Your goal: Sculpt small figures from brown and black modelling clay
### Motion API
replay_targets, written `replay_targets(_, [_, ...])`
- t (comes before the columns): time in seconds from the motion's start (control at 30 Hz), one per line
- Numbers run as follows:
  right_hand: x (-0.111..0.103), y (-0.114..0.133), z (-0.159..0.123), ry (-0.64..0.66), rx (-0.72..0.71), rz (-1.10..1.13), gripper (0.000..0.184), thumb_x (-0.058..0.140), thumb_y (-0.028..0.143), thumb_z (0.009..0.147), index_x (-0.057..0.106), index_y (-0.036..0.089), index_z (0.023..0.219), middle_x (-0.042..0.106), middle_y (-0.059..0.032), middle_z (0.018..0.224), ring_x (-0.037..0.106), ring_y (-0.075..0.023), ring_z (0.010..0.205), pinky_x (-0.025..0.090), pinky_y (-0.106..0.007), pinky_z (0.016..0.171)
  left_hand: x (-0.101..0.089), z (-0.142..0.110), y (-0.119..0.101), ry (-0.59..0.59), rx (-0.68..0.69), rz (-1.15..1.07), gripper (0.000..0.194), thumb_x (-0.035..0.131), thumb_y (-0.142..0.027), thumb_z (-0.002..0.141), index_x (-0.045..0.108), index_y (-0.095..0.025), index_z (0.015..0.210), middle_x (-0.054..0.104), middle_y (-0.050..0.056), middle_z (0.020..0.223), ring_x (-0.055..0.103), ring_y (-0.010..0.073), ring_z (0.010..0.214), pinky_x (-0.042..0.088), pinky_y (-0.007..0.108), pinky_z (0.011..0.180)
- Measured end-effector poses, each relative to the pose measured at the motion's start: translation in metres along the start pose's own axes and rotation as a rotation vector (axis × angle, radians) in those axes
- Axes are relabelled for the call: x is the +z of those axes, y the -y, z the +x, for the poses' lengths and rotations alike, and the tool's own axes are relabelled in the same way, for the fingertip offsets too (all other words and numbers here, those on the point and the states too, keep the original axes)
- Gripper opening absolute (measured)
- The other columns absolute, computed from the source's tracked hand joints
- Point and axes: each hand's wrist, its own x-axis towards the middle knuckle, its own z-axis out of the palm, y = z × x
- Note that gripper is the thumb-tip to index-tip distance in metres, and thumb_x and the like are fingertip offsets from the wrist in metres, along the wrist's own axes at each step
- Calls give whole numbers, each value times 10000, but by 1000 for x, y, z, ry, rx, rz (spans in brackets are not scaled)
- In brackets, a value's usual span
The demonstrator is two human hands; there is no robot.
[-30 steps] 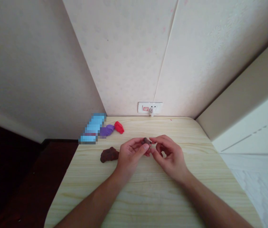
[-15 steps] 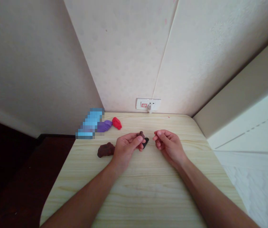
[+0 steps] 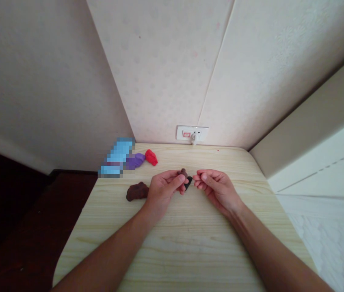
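Brown piece (image 3: 184,172), dark brown lump (image 3: 137,191), purple lump (image 3: 136,161), red lump (image 3: 151,157), pale table (image 3: 178,251) (streaked yellowish like wood)

Holds a small brown piece (image 3: 183,172) in the left grip (image 3: 163,187). Pinches near it with the right grip (image 3: 219,188), too small to tell on what. Shows a black piece (image 3: 188,183) between both grips, a larger brown lump (image 3: 136,192) on the desk (image 3: 187,239) left of the left grip, a purple lump (image 3: 137,160) and a red lump (image 3: 151,157) beyond.

Bare forearms (image 3: 111,247) angled inward, left hand (image 3: 166,187) with thumb extended over curled fingers, right hand (image 3: 216,185) pinching (thumb toward index finger), hands near each other.
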Motion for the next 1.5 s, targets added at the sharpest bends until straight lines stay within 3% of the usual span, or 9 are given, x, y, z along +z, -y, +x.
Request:
replay_targets(0.27, [-1,3,0,12,-21,59,306,975,363,603,732,210,707,691,16,605,559,-87,525,444,-203,512,1,-2,-1,-8,-1,4,292,867,-336,714,783,-100,864,757,90,759,591,111,566,447,251,543])
replay_targets(0.43, [0,5,-1,27,-5,44,281,980,291,584,754,218,734,730,7,692,591,-91,583,476,-210,564,0,-1,-1,-1,-5,-7,282,868,-328,714,787,-106,867,759,84,754,591,108,562,441,243,535])
replay_targets(0.53, [1,6,-2,41,31,14,285,950,362,647,771,215,813,746,-12,747,609,-104,613,500,-228,593,0,-1,-2,-1,-6,-6,288,871,-332,705,786,-105,861,759,85,756,591,112,567,442,248,537])
replay_targets(0.67, [3,5,-3,66,62,-15,343,867,497,746,724,185,753,703,-18,691,570,-107,577,468,-236,556,1,-2,-3,-6,-9,-2,294,874,-333,694,783,-107,859,756,83,756,587,113,568,448,255,544])
replay_targets(0.9, [3,4,-2,52,30,13,278,932,316,677,694,201,761,642,33,640,524,-87,559,397,-213,551,1,-2,-3,-6,-6,-4,293,875,-327,691,784,-106,861,756,83,750,584,111,556,447,256,538])
replay_targets(1.03, [3,5,-1,75,99,41,254,876,376,747,739,191,855,694,-3,742,560,-105,604,440,-230,585,1,-1,-4,-3,-8,-17,280,879,-310,692,788,-103,857,760,85,749,591,108,559,445,244,531])
replay_targets(1.2, [2,3,1,103,149,50,340,783,492,838,705,175,743,659,-10,660,532,-105,567,416,-225,541,0,0,-2,0,1,-19,257,866,-309,719,788,-108,858,758,78,740,591,103,549,441,238,530])
replay_targets(1.3, [1,1,0,99,144,65,352,834,495,791,711,171,726,657,-4,635,528,-97,551,406,-217,526,-2,0,-1,4,-2,-20,257,863,-308,725,786,-108,866,752,72,741,590,98,547,433,232,532])
replay_targets(1.5, [-1,1,-1,130,79,57,250,956,267,652,761,185,786,672,26,603,561,-73,552,424,-191,547,-4,-1,0,5,1,-6,253,861,-310,738,793,-113,883,759,79,756,597,97,556,445,228,541])
